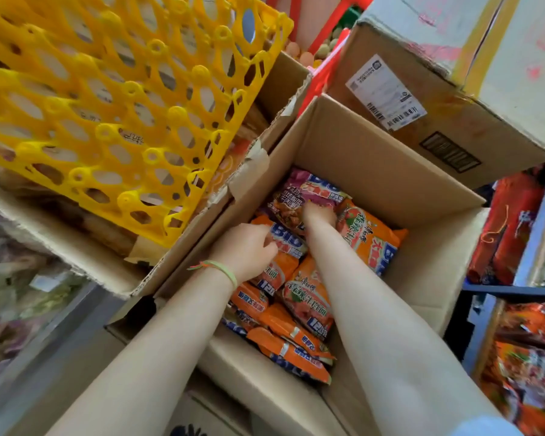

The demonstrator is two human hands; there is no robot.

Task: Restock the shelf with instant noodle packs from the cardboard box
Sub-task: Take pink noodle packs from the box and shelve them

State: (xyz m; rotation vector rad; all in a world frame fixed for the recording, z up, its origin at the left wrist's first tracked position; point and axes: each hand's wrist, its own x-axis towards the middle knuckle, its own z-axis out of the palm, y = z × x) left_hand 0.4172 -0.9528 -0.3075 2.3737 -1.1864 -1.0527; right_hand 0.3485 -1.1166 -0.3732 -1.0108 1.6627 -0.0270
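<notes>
head view: in the middle of the frame sits an open cardboard box (359,158), and both arms reach down into it. the box has many noodle packs (306,297) in it, mostly orange ones piled loosely, with a purple pack (299,196) at the far end. the bottom right part of the box floor is bare, so some packs may be gone already, but i cannot tell for sure.

the left hand (246,250) is at the left side of the pile. its grip is curled round the edge of a pack with blue letters (288,243), pinching it. the right hand (320,214) is deeper in, near the purple pack and an orange pack. its fingers are hidden among the packs, so i cannot tell if its grip is spread or closed on something.

at the right edge of the frame is a blue shelf (538,234) with some orange packs (510,228) on it already. no pack is in the air on its way there.

my guess: the job is still far from done. the hands are just picking up packs, and a big pile is left to move to the shelf.

a yellow crate (107,99) fills the upper left, and another box with a label (422,127) sits in the upper right.
</notes>
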